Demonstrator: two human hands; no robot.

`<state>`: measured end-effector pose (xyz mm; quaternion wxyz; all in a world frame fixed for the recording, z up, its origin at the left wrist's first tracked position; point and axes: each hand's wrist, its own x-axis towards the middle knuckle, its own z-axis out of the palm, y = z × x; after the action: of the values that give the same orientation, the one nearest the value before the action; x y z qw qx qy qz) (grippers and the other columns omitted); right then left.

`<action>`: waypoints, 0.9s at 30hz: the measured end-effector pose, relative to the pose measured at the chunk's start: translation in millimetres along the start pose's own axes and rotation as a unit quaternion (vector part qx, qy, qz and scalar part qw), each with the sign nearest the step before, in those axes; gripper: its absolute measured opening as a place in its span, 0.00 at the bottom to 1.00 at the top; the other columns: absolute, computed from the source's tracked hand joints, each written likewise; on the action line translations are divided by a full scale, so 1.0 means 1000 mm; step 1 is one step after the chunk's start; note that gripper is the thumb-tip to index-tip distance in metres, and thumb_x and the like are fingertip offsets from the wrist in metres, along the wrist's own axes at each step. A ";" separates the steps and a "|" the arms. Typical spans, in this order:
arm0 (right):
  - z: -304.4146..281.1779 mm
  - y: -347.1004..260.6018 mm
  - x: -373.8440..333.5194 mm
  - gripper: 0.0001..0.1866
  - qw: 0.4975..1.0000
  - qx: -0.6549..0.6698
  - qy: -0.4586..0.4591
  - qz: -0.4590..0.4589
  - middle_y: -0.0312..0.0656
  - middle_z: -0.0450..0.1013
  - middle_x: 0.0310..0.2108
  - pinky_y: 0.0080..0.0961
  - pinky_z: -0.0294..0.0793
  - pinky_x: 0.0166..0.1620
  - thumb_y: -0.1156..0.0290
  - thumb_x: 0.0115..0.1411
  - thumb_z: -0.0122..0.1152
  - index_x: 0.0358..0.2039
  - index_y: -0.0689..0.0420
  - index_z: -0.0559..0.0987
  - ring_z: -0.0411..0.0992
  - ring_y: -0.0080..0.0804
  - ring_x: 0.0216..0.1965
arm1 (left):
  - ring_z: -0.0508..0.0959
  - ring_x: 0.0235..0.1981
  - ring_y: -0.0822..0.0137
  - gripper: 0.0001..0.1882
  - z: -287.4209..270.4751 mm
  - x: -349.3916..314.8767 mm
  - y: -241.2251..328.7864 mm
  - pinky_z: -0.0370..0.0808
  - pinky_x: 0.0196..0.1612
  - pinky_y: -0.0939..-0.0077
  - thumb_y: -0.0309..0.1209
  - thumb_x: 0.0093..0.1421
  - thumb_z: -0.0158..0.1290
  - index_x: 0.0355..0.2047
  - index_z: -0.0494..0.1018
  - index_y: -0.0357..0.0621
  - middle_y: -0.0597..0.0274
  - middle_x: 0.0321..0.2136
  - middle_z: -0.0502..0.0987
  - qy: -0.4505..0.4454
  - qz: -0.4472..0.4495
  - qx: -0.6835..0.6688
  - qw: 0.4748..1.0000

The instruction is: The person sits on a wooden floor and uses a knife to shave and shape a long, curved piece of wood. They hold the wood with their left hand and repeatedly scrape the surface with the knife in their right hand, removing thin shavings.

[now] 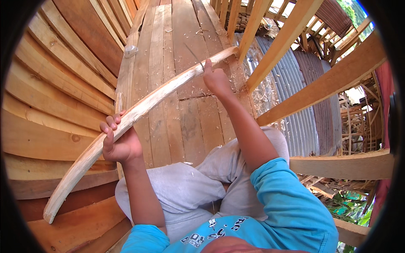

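A long pale strip of wood (147,102), stripped of bark and rough on its surface, lies slantwise across my front from lower left to upper right. My left hand (122,142) is wrapped around it from below, left of its middle, with the fingertips showing over the far side. My right hand (216,79) is closed near the strip's far right end, with a finger extended along a knife. The knife's thin dark blade (193,55) points up and left, across the wood. Its handle is hidden in my fist.
Wood shavings are scattered over the plank floor (192,122). A plank wall (63,84) rises on the left, a wooden railing (274,50) on the right. Beyond it lies corrugated metal roofing (295,101). A small clear object (130,51) sits by the wall.
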<state>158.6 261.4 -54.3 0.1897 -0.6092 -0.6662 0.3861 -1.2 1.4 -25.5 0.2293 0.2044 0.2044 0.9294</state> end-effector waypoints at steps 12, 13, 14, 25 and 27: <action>0.000 0.005 0.003 0.31 0.952 0.276 -0.100 0.086 0.30 0.57 0.11 0.26 0.48 0.14 0.41 0.62 0.57 0.25 0.63 0.78 0.51 0.20 0.09 | 0.68 0.39 0.70 0.07 0.048 -0.014 0.006 0.60 0.64 0.59 0.32 0.59 0.56 0.33 0.68 0.53 0.72 0.28 0.65 -0.069 0.028 0.085 0.994; 0.000 0.003 0.000 0.31 0.946 0.292 -0.112 0.088 0.31 0.57 0.10 0.26 0.48 0.14 0.42 0.62 0.57 0.25 0.63 0.78 0.52 0.20 0.09 | 0.68 0.39 0.70 0.09 0.047 -0.015 0.007 0.61 0.64 0.59 0.32 0.60 0.56 0.38 0.68 0.51 0.72 0.28 0.65 -0.058 0.034 0.099 0.993; 0.001 0.006 0.003 0.30 0.949 0.293 -0.099 0.066 0.30 0.57 0.10 0.26 0.48 0.14 0.43 0.62 0.57 0.25 0.63 0.78 0.52 0.20 0.09 | 0.68 0.40 0.70 0.12 0.049 -0.016 0.006 0.61 0.64 0.58 0.32 0.61 0.55 0.43 0.68 0.50 0.72 0.28 0.65 -0.050 0.038 0.111 0.992; 0.010 0.012 0.004 0.26 0.946 0.321 -0.050 0.021 0.30 0.58 0.10 0.26 0.48 0.14 0.50 0.61 0.60 0.23 0.65 0.78 0.53 0.21 0.08 | 0.69 0.40 0.71 0.39 0.056 -0.018 0.008 0.64 0.63 0.59 0.39 0.64 0.54 0.69 0.47 0.47 0.70 0.30 0.65 -0.041 0.073 0.184 0.979; 0.008 0.008 -0.003 0.26 0.946 0.318 -0.046 0.033 0.30 0.58 0.10 0.25 0.49 0.14 0.50 0.60 0.62 0.22 0.64 0.77 0.53 0.21 0.08 | 0.69 0.40 0.71 0.37 0.058 -0.018 0.011 0.66 0.62 0.60 0.43 0.65 0.53 0.68 0.49 0.48 0.71 0.30 0.64 -0.020 0.075 0.189 0.979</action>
<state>159.1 255.8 -64.5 0.3296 -0.5207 -0.4962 0.6116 37.5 0.3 22.8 0.1204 0.2777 0.3558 0.8842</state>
